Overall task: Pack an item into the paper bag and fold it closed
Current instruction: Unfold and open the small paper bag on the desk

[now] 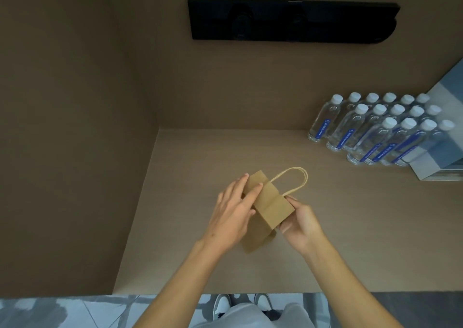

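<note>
A small brown paper bag (269, 203) with twisted paper handles (297, 178) stands in the middle of the tan table (175, 202). Its top part is folded over and creased. My left hand (231, 213) lies against the bag's left side with its fingers spread over the folded top. My right hand (300, 223) pinches the bag's right edge between thumb and fingers. The handles stick out toward the back right. What is inside the bag is hidden.
Several clear water bottles (375, 129) with white caps and blue labels stand in rows at the back right. A blue-and-white box (441, 152) sits beside them at the right edge. Brown walls close the left and back. A black bar (290, 21) hangs on the back wall.
</note>
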{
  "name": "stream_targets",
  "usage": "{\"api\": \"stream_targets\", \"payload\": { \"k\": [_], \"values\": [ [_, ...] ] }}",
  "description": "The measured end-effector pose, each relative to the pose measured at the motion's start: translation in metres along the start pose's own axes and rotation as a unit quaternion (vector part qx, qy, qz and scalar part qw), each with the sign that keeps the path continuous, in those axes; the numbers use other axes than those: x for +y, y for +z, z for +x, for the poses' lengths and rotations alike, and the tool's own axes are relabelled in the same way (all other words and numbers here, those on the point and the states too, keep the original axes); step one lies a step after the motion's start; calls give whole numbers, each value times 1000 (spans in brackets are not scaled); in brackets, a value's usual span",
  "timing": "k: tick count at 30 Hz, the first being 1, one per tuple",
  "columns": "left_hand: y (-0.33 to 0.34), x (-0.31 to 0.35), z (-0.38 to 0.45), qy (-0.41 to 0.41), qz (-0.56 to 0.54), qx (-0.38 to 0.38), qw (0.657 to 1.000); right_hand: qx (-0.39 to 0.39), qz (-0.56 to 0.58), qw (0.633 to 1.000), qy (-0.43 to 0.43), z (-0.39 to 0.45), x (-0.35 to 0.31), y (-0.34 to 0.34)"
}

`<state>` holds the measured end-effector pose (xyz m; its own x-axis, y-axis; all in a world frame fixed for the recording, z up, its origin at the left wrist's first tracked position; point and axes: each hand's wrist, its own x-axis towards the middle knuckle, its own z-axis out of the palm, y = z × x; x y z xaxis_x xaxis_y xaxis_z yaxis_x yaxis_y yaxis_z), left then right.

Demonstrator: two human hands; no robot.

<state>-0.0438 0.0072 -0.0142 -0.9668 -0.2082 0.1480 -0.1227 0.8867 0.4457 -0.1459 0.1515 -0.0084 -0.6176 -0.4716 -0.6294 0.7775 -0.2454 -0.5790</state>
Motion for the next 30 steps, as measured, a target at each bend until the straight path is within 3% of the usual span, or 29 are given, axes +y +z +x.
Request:
{"api": "stream_targets", "payload": {
  "k": [7,12,18,23,30],
  "values": [
    [4,27,2,-80,-142,-7,987,-104,9,992,-64,-9,4,-14],
    [5,47,4,-144,-189,-15,971,-200,26,978,-54,-16,15,-12],
    [0,44,2,-134,-272,-5,953,-274,123,954,-2,-23,21,-14],
    [-1,39,2,-144,-319,-3,937,-238,41,970,-27,-23,26,-8],
    [-2,39,1,-170,-307,-76,933,-250,68,966,-3,-23,26,-13]
  ]
}}
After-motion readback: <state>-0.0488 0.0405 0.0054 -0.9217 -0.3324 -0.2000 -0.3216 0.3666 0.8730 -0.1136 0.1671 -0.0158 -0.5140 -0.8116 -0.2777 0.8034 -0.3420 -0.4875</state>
